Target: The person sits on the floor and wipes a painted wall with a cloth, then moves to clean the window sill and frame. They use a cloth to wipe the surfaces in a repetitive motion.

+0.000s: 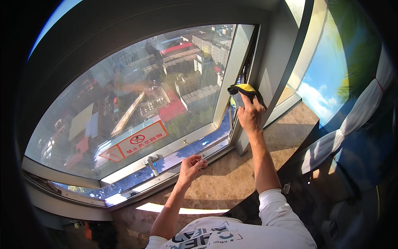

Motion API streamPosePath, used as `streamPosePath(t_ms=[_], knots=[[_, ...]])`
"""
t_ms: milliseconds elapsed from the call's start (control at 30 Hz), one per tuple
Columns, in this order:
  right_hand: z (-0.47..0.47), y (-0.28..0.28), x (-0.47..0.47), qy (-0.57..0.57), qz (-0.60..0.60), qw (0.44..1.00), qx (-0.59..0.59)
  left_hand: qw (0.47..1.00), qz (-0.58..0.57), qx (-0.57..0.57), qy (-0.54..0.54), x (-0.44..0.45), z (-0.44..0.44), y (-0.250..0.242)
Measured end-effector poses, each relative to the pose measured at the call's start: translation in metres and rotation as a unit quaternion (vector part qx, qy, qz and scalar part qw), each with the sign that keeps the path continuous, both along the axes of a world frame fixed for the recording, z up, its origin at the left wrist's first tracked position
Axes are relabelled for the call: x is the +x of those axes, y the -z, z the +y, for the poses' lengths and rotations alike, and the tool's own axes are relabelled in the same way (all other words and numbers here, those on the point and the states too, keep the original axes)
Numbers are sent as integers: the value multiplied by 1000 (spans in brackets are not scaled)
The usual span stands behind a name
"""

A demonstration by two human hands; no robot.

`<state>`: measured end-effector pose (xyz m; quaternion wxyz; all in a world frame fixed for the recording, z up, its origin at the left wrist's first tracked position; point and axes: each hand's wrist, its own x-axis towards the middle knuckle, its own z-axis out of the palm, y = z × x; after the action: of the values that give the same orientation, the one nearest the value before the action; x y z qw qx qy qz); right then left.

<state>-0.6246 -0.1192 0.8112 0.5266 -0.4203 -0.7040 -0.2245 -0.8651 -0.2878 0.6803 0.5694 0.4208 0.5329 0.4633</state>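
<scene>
My right hand (251,115) is on a yellow and grey cloth with black edging (242,93), pressed to the inner side of the grey window frame (272,59) at the right. My left hand (191,168) hovers over the bottom edge of the frame, fingers curled, with no object visible in it. The window sash (203,132) is tilted outwards, leaving a gap along its bottom and right side. A metal window handle (151,165) sits on the sash's lower rail, left of my left hand.
Below the window runs a brown marble sill (224,180). A red-bordered warning sticker (136,141) is on the glass. A tied white curtain (351,124) hangs at right, beside a wall picture of sky and palm leaves (323,90). Outside, far below, are buildings and a road.
</scene>
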Motion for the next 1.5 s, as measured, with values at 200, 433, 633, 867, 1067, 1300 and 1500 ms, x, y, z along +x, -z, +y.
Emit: streamPosePath(t_ms=[200, 433, 633, 867, 1067, 1300, 1500], knots=[[-22, 148, -4, 37, 10, 970, -240, 1000, -16, -21, -7, -11, -26, 6], [-45, 2, -9, -118, 117, 973, -159, 999, -5, -18, -38, -18, -40, -12], [-28, -146, -10, -108, 211, 962, 139, 999, -22, 3, -29, -3, -45, -24], [7, -203, -64, -74, 245, 966, 33, 999, -27, 11, -35, -1, -57, -22], [-47, -178, -170, -156, 121, 966, 166, 998, -31, 1, -58, -10, -60, -31], [-10, -179, -128, -50, 144, 973, 173, 999, -21, 12, -41, -19, -63, -17], [-12, -182, -122, -34, 233, 956, 175, 997, -22, -14, -67, -30, -82, -5]])
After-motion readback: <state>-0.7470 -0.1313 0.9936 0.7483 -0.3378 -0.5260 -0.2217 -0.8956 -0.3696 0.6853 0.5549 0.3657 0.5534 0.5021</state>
